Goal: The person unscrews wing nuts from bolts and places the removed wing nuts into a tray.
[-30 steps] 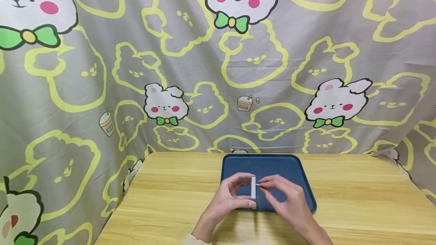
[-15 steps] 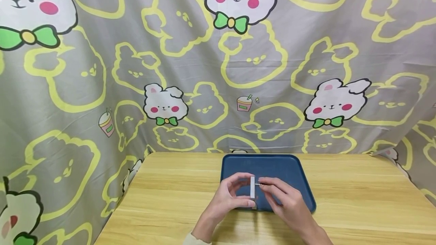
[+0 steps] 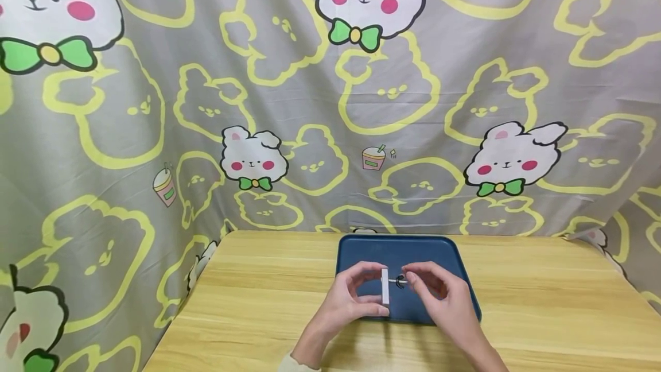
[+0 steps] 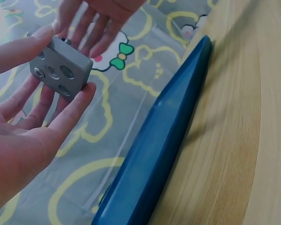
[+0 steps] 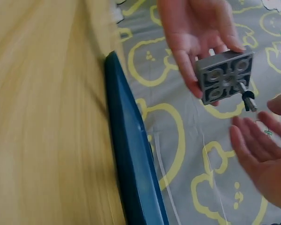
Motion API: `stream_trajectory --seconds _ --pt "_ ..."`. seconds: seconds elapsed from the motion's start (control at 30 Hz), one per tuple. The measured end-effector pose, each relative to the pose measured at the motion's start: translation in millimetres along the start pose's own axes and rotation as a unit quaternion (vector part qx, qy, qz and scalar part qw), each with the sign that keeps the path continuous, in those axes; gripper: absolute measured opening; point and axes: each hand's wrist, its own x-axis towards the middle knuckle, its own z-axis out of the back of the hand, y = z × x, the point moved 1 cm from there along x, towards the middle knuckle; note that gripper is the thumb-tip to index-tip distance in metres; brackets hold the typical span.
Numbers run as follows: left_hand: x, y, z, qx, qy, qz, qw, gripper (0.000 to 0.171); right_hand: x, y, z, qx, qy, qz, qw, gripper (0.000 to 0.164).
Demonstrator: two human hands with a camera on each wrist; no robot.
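My left hand grips a small grey square block by its edges, fingers on one side and thumb on the other. Round holes show on one face; the other face has ring-shaped recesses. A threaded bolt sticks out of that recessed face. On its shaft sits a small black nut, apparently a wing nut, apart from the block and short of the bolt's tip. Beside that tip is my right hand, its fingers loosely spread and apparently clear of bolt and nut in the right wrist view.
Beneath both hands a dark blue tray lies on the light wooden table. A grey curtain with yellow outlines and rabbit faces hangs behind the table and along its left side.
My right hand has drawn back a little to the right, off the bolt, and the black nut now shows between it and the block. The left hand keeps its hold, nearly still.
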Motion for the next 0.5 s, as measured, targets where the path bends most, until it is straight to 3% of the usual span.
stream_trajectory --seconds 0.1,0.23,0.37,0.5 --pt "0.0 -0.4 -0.7 0.015 -0.002 0.003 0.9999 0.064 1.2 0.4 1.9 0.06 0.021 -0.127 0.99 0.018" --pt "-0.4 -0.9 -1.7 0.023 -0.001 0.008 0.9997 0.065 3.1 -1.4 3.4 0.131 0.066 -0.234 0.961 0.036" --pt "-0.4 -1.2 -2.9 0.026 0.007 0.003 0.9996 0.065 3.8 -3.6 4.4 0.168 0.091 -0.28 0.941 0.043" --pt "0.3 -1.3 -4.0 0.027 0.013 -0.001 0.9995 0.066 4.1 -4.6 6.0 0.176 0.094 -0.289 0.936 0.043"
